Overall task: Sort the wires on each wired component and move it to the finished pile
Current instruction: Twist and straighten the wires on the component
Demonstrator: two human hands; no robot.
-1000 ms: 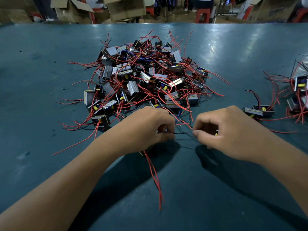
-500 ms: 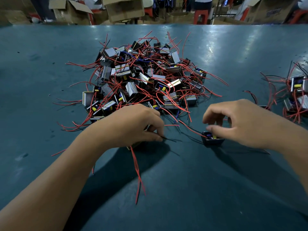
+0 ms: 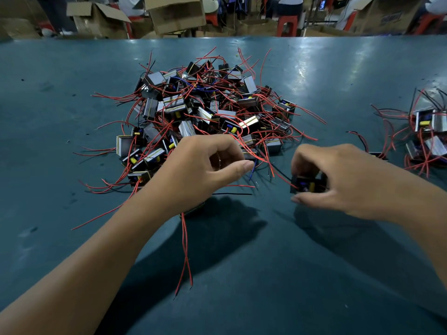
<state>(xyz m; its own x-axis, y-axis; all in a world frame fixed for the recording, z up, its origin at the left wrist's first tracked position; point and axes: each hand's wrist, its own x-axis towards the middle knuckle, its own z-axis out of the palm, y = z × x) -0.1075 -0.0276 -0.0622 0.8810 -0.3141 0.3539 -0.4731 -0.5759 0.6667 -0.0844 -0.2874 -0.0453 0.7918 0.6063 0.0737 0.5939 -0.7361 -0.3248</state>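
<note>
A person is leaning over a dark teal bench point(image 3: 72, 238), both bare forearms reaching forward. The right hand point(image 3: 338, 180) is gripping a small dark wired component point(image 3: 306, 184) between thumb and curled fingers, holding it just at the bench surface, in front of the big heap and a little to its right. A red wire is trailing from that component up and left toward the heap.

The left hand point(image 3: 200, 170) is hovering at the near edge of the heap with its fingers curled and thumb stretched forward; two long red wires point(image 3: 185, 252) are hanging out from under its palm and running back across the bench toward the person (whatever they belong to is tucked beneath the hand, so I cannot tell exactly what it is holding). A thin black wire point(image 3: 232, 194) is lying flat on the bench just beside that hand.

The unsorted pile point(image 3: 205, 112) is sitting in the middle of the bench, a tangle of metal-faced blocks, yellow parts and red leads sticking out every way. Well apart from it, at the right edge, a smaller finished pile point(image 3: 428, 139) is lying with its own red and black leads. Beyond the far edge of the bench, open cardboard boxes point(image 3: 174, 13) and red stools point(image 3: 286, 25) are standing about.
</note>
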